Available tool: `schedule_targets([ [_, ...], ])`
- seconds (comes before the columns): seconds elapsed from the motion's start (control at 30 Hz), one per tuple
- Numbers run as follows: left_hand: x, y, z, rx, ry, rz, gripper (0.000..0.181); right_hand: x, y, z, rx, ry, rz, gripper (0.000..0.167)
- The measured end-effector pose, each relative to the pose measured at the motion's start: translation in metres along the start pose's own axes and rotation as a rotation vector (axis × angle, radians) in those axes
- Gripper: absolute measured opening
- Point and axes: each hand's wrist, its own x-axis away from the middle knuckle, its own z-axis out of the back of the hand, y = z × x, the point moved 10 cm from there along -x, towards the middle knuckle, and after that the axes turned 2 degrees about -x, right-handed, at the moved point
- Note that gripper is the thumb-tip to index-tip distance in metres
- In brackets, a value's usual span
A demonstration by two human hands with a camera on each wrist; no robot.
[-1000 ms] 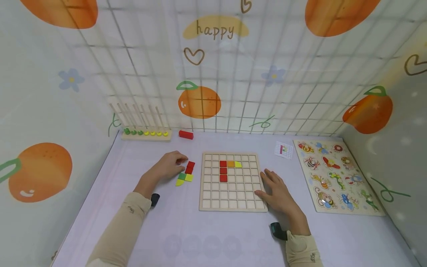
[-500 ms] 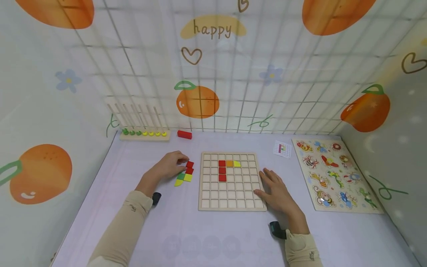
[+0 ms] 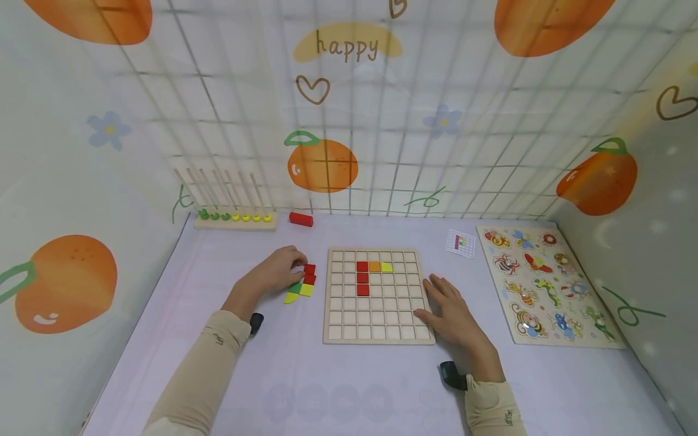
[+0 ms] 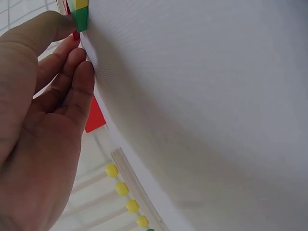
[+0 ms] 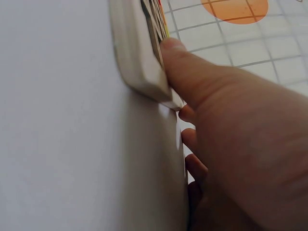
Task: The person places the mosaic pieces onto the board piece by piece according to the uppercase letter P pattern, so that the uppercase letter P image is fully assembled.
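Note:
My left hand (image 3: 274,269) is beside a small group of flat pieces, its thumb and index fingertips at the left side of the upper red tile (image 3: 309,269). Below are another red tile (image 3: 309,279), a green piece (image 3: 295,288), a yellow square (image 3: 307,290) and a yellow rounded piece (image 3: 291,298). In the left wrist view the thumb of that hand (image 4: 53,91) meets the green piece (image 4: 82,19). The wooden grid board (image 3: 380,340) carries three red tiles, an orange one and a yellow rounded one. My right hand (image 3: 454,313) rests spread at its right edge, thumb on the rim.
A peg rack with green and yellow beads (image 3: 235,226) and a red block (image 3: 301,219) stand at the back left. The pattern card (image 3: 460,243) lies behind the board's right corner. An insect puzzle board (image 3: 551,290) is at the right, before a patterned curtain.
Against the other pieces, the upper red tile has shifted slightly left relative to the lower one. My left fingers have stayed beside them; the right hand has held its place.

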Motion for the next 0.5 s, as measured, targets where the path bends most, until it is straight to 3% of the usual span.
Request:
schedule_targets([
  [0.5, 0.0015, -0.0048, 0.0006, 0.010, 0.032, 0.041, 0.032, -0.0012, -0.0004, 0.0005, 0.001, 0.005, 0.017, 0.082],
])
